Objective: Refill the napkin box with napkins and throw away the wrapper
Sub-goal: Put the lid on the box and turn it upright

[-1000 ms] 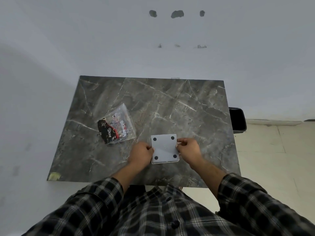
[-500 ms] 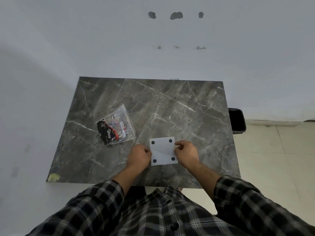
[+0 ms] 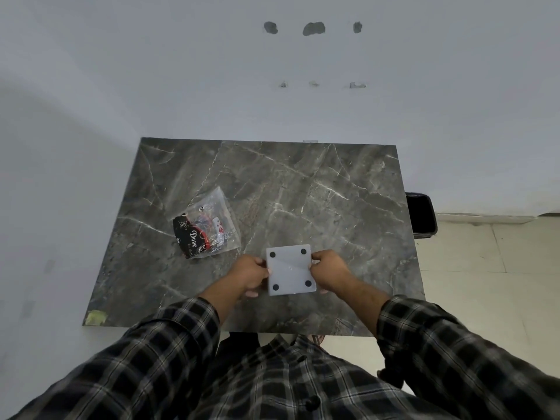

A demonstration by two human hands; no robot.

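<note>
**Napkin box upside down, gripped at both sides**

Napkin box (image 3: 291, 269) sits bottom-up at the near edge of the table (image 3: 303, 189), left hand (image 3: 250, 275) and right hand (image 3: 328, 272) each closed on a side. The wrapper (image 3: 207, 228) lies just left, the bin (image 3: 421, 215) off right. Best to pry the base evenly, keeping it level.

The square white plastic napkin box (image 3: 290, 270) sits bottom-up near the front of the table, four black round feet at its corners; left of it and farther back, apart, lies the crumpled clear wrapper (image 3: 206, 227) with black-and-red print
</note>
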